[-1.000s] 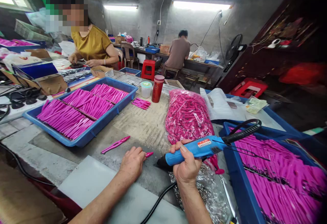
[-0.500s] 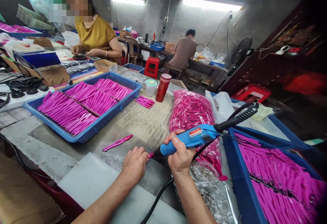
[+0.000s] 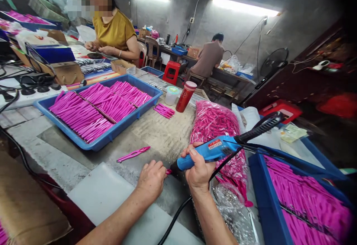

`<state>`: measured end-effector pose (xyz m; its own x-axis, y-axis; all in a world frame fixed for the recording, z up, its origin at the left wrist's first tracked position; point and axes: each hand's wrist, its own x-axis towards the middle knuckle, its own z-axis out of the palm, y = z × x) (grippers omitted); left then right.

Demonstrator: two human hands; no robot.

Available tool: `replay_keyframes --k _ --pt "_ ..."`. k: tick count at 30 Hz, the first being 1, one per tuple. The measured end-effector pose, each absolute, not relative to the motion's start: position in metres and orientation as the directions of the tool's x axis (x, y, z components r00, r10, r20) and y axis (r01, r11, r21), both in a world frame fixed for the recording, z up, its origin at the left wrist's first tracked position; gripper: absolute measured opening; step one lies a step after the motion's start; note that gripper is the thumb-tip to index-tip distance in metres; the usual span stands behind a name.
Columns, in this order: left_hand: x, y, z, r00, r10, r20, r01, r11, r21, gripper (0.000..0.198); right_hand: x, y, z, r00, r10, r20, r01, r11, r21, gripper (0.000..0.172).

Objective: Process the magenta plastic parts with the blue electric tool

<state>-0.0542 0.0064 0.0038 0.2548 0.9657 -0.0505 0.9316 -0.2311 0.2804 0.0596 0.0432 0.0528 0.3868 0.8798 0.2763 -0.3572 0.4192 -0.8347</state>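
My right hand (image 3: 198, 170) is wrapped round a blue electric screwdriver (image 3: 212, 150) with a black cord, its tip pointing left and down. My left hand (image 3: 152, 180) is closed on a small pink plastic piece (image 3: 168, 171), pressing it on the worktable (image 3: 156, 133) right at the tool's tip. A finished pink piece (image 3: 133, 153) lies on the table to the left. A clear bag of pink parts (image 3: 216, 126) sits just behind the tool.
Blue trays of pink pieces stand at left (image 3: 100, 107) and right (image 3: 304, 196). A red flask (image 3: 186, 96) and a lidded cup (image 3: 171, 95) stand mid-table. A bag of screws (image 3: 231, 207) lies by my right wrist. Two other people work further back.
The screwdriver tip has come down and left to meet the pink piece under my left hand. The view has shifted slightly left.
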Motion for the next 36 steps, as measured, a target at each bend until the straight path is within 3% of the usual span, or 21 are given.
replay_keyframes --k 13,22,31,36 --pt "-0.055 0.006 0.002 0.252 0.968 -0.011 0.927 -0.238 0.29 0.02 0.06 0.044 0.053 0.372 0.88 0.297 -0.309 0.419 -0.854 0.026" --pt "-0.053 0.008 -0.001 0.261 0.965 -0.032 0.925 -0.24 0.295 0.022 0.041 0.059 0.056 0.354 0.889 0.291 -0.048 0.328 -0.943 0.026" --pt "-0.053 0.008 0.002 0.239 0.969 -0.063 0.921 -0.205 0.331 0.023 0.027 0.069 0.056 0.25 0.903 0.35 0.199 0.306 -0.931 0.021" --pt "-0.053 0.007 0.003 0.251 0.966 -0.064 0.923 -0.219 0.316 0.02 0.038 0.055 0.061 0.297 0.913 0.281 -0.016 0.299 -0.954 0.03"
